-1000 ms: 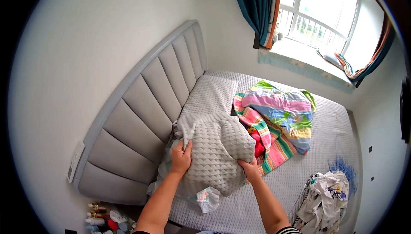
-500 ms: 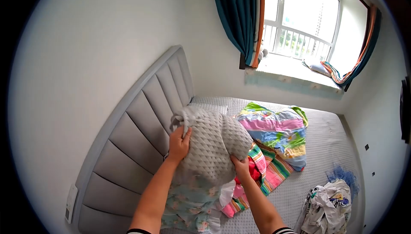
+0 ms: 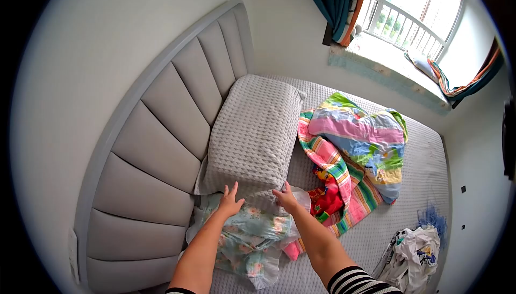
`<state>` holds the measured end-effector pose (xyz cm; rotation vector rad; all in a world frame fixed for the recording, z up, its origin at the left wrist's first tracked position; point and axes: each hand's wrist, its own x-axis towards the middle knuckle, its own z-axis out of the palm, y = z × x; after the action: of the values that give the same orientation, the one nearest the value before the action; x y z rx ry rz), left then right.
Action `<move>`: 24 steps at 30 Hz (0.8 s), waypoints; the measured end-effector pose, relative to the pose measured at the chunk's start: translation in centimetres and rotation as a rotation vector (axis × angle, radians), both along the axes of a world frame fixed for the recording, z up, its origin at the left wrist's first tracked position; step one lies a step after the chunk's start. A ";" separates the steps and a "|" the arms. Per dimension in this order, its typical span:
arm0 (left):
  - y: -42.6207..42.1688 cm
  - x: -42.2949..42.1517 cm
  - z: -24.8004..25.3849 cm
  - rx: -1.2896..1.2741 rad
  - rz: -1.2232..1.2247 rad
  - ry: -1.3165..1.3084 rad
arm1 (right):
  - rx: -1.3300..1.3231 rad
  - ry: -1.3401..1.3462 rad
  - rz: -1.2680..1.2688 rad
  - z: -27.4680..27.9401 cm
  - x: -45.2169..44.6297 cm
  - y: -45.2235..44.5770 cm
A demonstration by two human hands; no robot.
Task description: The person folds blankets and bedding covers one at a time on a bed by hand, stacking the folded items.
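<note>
A grey pillow [image 3: 252, 127] with a raised woven pattern lies on the bed against the headboard. My left hand [image 3: 230, 203] is at the pillow's near edge, with its fingers spread and nothing in them. At the near right corner, my right hand [image 3: 287, 198] pinches the pillow's fabric between thumb and fingers. Beneath both hands lies a pale green floral cloth [image 3: 247, 248] with a white ruffled trim, crumpled and partly covered by the pillow.
A padded grey headboard [image 3: 156, 132] runs along the left. On the mattress [image 3: 424, 132] lie a colourful patterned cloth [image 3: 365, 138], a striped cloth [image 3: 355, 213], a red garment [image 3: 329, 197] and a white clothing pile [image 3: 414, 256]. A window ledge [image 3: 387, 60] is beyond.
The pillow, held up by both hands before, now lies flat by the headboard. My left hand has let go of it. The view has tilted downward.
</note>
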<state>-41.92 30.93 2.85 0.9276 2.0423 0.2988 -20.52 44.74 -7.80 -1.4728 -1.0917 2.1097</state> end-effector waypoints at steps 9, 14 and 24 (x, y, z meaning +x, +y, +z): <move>0.0 2.6 -2.9 0.065 -0.162 0.078 | 0.038 0.349 0.276 1.1 -3.3 1.0; -4.9 6.5 -6.5 0.040 -0.276 0.165 | 0.632 -0.808 0.649 1.4 6.9 -4.8; -15.7 10.0 -6.9 -0.346 -0.540 0.345 | 0.659 -0.625 0.835 -1.7 6.1 -19.6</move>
<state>-31.88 15.25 -4.07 1.3198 1.9573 -0.5211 -14.41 25.18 -9.54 -1.4727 -2.6830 1.3559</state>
